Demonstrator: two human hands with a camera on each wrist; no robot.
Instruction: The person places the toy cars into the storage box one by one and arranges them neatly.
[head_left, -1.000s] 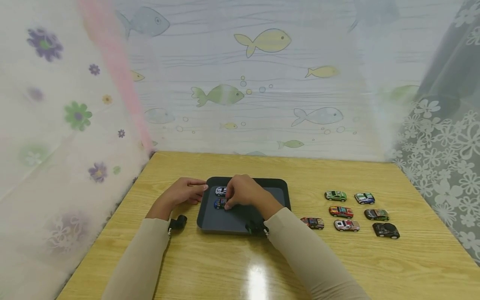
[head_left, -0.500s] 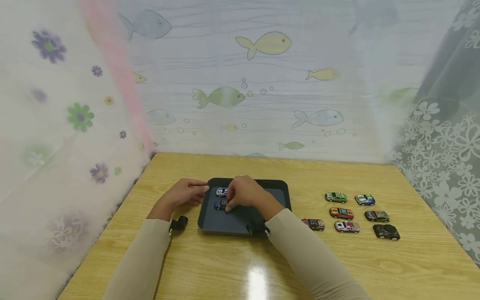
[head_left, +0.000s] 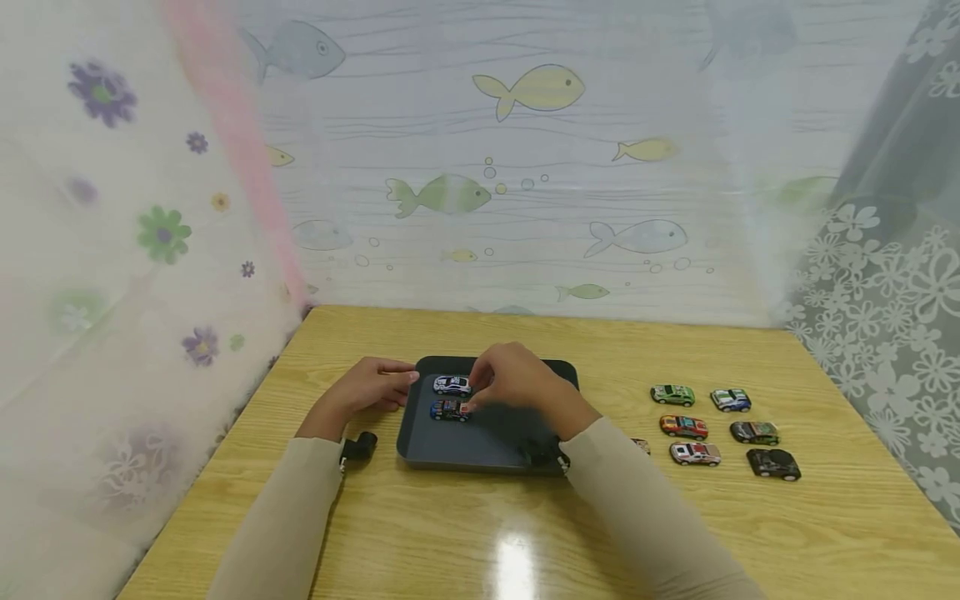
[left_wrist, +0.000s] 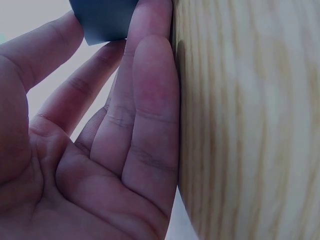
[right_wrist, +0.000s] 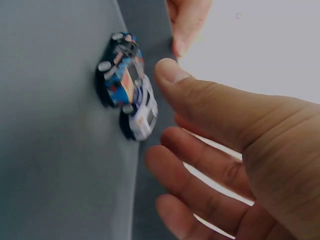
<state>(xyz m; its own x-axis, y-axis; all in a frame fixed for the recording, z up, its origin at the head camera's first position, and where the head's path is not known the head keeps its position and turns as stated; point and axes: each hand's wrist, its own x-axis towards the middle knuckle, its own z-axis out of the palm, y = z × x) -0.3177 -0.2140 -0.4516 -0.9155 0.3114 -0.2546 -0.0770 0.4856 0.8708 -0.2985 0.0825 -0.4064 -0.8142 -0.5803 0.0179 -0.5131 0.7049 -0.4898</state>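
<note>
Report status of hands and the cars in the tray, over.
Left hand touches tray edge. Right hand empty. White car, blue car in tray. No obstruction seen.

You have a light wood-grain table (head_left: 420, 533) in front of you, with a bright glare patch (head_left: 515, 567) near its front. A dark grey tray (head_left: 480, 465) sits directly on it, and the fingers of your left hand (head_left: 363, 387) rest against the wood at the tray's left edge. To your right stand 7 toy cars: a green car (head_left: 672, 395), a white-and-blue car (head_left: 731, 400), a red-and-yellow car (head_left: 683, 427), a dark car (head_left: 754, 432), a white-and-red car (head_left: 694, 453), a black car (head_left: 773, 463) and a mostly hidden car (head_left: 642, 446)
</note>
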